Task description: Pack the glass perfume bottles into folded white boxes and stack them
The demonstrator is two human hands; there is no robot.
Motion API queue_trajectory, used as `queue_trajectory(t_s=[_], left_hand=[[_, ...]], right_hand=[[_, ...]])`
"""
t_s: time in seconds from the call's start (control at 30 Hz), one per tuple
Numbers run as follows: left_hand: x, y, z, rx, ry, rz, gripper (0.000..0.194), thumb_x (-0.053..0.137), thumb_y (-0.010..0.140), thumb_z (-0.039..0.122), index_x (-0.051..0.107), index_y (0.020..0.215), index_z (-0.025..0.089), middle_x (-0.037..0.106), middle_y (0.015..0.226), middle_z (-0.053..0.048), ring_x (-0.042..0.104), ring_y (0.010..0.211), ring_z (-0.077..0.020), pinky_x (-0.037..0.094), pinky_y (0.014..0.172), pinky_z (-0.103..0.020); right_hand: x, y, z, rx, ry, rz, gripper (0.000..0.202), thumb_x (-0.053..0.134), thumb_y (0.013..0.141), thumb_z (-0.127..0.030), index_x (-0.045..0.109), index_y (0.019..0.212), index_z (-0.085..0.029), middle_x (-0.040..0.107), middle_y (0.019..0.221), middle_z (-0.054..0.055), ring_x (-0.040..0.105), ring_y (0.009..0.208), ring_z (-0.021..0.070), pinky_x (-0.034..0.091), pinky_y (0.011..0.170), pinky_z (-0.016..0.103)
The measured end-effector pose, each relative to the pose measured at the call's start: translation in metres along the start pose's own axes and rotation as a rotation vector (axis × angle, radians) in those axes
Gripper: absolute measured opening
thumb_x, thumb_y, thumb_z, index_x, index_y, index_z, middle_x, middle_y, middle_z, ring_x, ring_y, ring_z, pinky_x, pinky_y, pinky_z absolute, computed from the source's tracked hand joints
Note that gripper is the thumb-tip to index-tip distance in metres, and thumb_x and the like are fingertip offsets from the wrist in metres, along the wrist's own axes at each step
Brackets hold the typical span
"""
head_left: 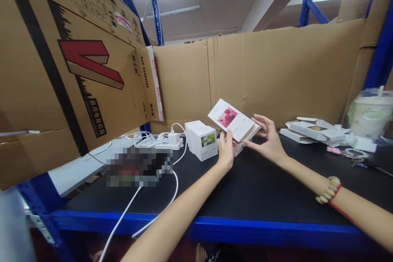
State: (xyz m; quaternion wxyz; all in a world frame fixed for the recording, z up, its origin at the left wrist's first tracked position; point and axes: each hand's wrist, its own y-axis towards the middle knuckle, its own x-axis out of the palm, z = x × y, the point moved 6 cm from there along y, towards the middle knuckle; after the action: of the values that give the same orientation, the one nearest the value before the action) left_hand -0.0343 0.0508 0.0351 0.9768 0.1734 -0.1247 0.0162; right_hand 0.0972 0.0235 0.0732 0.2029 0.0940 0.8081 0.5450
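Note:
A thin white box (244,119) with a picture of pink-red flowers on its face is held tilted above the black table. My left hand (226,151) grips its lower near edge, thumb in front; the other fingers are mostly hidden behind it. At its right end, my right hand (269,141) spans the box between thumb and fingers. A row of white cards or small boxes (193,141), the front one with a green and white flower picture, stands just left of my left hand. Another white item lies partly hidden behind that hand.
A power strip (166,143) with white cables and a blurred-out object (139,167) lie at left. Several flattened or open white boxes (316,131), keys (354,154) and a lidded cup in plastic (370,114) are at right. Cardboard walls (276,73) enclose the back and left.

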Motion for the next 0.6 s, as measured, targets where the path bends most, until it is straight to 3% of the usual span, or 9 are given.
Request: queue_trajectory(t_s=[0.1,0.23,0.4,0.6], left_hand=[[0.001,0.000,0.000,-0.058,-0.015,-0.016,0.028,0.032,0.087,0.043,0.040,0.075,0.019,0.043,0.049,0.006,0.037,0.034,-0.0056,0.024,0.032,-0.017],[0.001,0.001,-0.005,-0.113,0.015,-0.023,0.025,0.031,0.088,0.040,0.040,0.077,0.020,0.041,0.047,0.008,0.036,0.031,-0.0052,0.026,0.030,-0.016],[0.000,0.002,-0.013,-0.195,-0.007,-0.004,0.023,0.036,0.087,0.039,0.041,0.079,0.018,0.046,0.055,0.007,0.043,0.034,-0.0044,0.028,0.029,-0.015],[0.001,0.001,-0.014,-0.225,-0.002,-0.046,0.017,0.035,0.088,0.030,0.041,0.079,0.017,0.049,0.052,0.007,0.043,0.032,-0.0046,0.029,0.029,-0.014]], right_hand=[[0.009,-0.002,0.020,0.334,0.215,-0.081,0.061,0.054,0.070,-0.056,0.038,0.122,-0.026,0.054,0.117,0.010,0.058,0.096,0.0230,0.057,0.058,0.033],[0.018,-0.006,0.031,0.584,0.400,-0.169,0.070,0.057,0.061,-0.065,0.048,0.118,-0.025,0.064,0.102,0.008,0.063,0.080,0.0218,0.057,0.049,0.031],[0.020,-0.011,0.040,0.730,0.509,-0.172,0.064,0.068,0.056,-0.054,0.056,0.112,-0.027,0.066,0.099,0.005,0.065,0.079,0.0203,0.058,0.055,0.031],[0.018,-0.012,0.046,0.767,0.513,-0.162,0.057,0.073,0.055,-0.043,0.059,0.107,-0.025,0.067,0.099,0.006,0.065,0.082,0.0206,0.058,0.055,0.029]])
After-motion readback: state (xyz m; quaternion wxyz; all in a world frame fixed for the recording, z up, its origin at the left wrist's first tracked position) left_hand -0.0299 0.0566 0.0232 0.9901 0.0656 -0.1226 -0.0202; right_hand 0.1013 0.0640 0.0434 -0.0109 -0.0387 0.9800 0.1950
